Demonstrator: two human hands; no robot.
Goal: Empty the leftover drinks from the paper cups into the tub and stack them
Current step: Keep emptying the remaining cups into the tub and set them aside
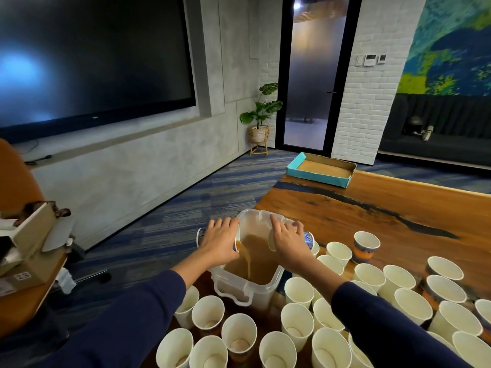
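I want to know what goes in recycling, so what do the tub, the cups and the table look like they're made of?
Tub: clear, glossy plastic by the look; the brown liquid shows through its walls, and it has moulded clip handles.
Cups: paper, with matte white insides and printed outsides.
Table: polished wood with visible grain; a dark vein runs through it, possibly resin.

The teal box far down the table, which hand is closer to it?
Right. The right hand tips a cup over the tub's box-side edge; the left hand pours at the opposite edge, farther from the teal box.

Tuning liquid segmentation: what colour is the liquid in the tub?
Light brown, like milky tea or coffee; the liquid in the clear plastic tub shows best in the head view.
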